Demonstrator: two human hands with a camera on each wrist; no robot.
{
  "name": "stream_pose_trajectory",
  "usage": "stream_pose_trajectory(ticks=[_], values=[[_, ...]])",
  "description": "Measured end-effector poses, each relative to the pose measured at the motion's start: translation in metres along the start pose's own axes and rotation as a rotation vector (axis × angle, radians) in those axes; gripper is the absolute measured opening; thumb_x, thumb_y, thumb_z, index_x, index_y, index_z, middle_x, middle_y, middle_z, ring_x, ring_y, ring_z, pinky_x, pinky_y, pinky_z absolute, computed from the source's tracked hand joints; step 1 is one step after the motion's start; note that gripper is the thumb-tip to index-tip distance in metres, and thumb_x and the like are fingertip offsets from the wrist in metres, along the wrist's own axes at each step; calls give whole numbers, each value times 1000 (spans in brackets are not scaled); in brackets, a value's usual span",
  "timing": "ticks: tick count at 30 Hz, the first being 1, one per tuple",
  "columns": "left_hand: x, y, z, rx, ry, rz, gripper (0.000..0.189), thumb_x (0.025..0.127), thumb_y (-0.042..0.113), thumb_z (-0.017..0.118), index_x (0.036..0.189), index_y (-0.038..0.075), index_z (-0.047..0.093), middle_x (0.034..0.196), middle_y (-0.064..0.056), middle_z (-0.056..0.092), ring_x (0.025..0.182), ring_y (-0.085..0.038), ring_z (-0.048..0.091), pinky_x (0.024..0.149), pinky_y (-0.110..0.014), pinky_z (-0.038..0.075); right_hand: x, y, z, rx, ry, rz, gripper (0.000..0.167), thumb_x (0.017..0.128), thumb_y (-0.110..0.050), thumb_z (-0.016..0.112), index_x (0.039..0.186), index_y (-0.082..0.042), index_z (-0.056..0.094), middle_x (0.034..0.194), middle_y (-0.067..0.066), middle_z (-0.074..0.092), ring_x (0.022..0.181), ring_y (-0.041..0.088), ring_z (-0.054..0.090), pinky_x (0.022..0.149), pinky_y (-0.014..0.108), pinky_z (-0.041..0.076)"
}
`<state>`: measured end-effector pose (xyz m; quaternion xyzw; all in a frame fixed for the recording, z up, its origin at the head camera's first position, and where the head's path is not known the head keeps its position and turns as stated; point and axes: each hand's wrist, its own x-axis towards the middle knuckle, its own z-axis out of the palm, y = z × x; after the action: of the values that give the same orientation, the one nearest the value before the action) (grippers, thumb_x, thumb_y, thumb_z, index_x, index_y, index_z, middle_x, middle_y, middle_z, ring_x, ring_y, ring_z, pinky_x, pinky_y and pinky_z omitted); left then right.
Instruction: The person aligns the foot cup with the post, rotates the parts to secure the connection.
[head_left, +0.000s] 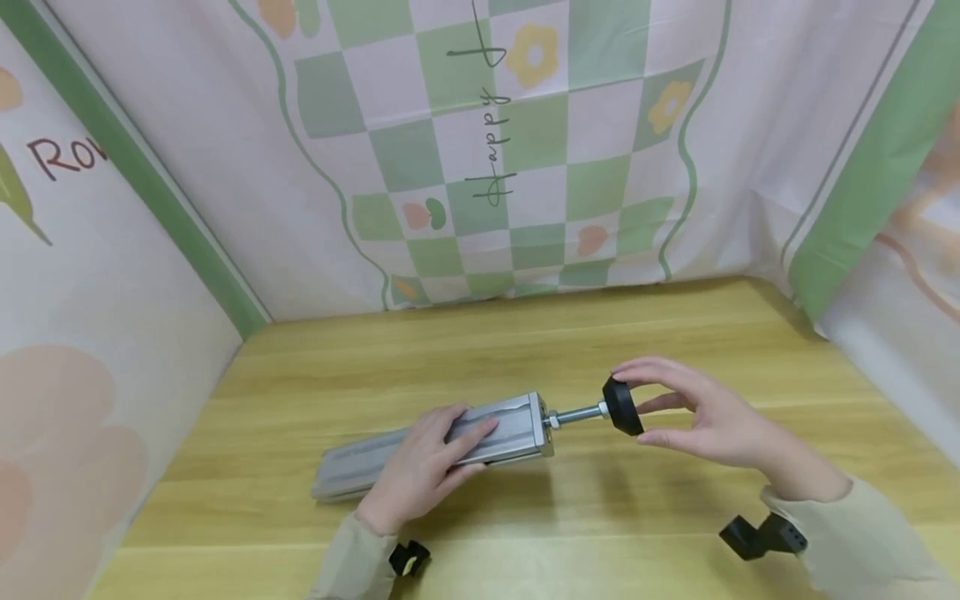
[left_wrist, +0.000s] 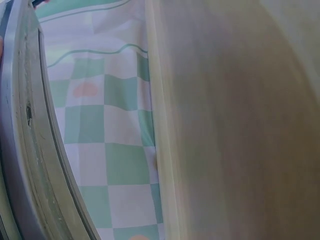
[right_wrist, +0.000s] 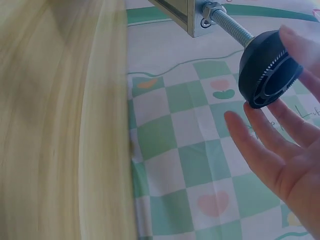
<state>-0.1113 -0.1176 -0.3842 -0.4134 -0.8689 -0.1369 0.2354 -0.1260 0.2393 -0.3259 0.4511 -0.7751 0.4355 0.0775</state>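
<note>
A long silver-grey aluminium profile [head_left: 510, 429] is held a little above the table, its left end lower than its right in the head view. My left hand [head_left: 423, 467] grips it around the middle, fingers across its upper face. From the profile's right end runs a threaded rod [head_left: 581, 414] with nuts, ending in a black round levelling foot [head_left: 621, 406]. My right hand [head_left: 701, 417] holds the foot's rim between thumb and fingers. The right wrist view shows the foot's hollow, ribbed underside. In the left wrist view, the profile [left_wrist: 37, 145] fills the left edge.
A wooden tabletop [head_left: 300, 375] lies beneath both hands. Behind it hangs a white cloth with green checks [head_left: 540, 192], and printed cloth walls [head_left: 75, 292] stand at the sides. Black mounts [head_left: 761, 536] sit on both wrists.
</note>
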Motion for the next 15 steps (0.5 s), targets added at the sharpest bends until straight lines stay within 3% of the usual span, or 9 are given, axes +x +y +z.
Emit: stream_pose_trajectory(ticks=[4,8,15], values=[[-1,1,0,-4,-21,-13,52,100,50,29,139,23,49,124,-14,54,114,-26,54,100,-42,45,-1,0,2,20,23,51,68,68,13,76,130,1,51,132,-12,49,111,-2,53,71,25,57],[-1,1,0,-8,-19,-8,51,100,49,30,140,23,48,124,-14,53,114,-25,54,99,-41,45,-1,-2,2,29,35,191,57,75,7,74,127,0,53,118,-19,54,95,-1,59,66,25,57],[-1,1,2,-6,-2,3,50,100,48,30,140,23,48,124,-12,53,112,-24,54,98,-40,46,3,-3,4,96,16,407,35,88,0,62,121,5,51,89,3,58,69,7,61,55,29,55]])
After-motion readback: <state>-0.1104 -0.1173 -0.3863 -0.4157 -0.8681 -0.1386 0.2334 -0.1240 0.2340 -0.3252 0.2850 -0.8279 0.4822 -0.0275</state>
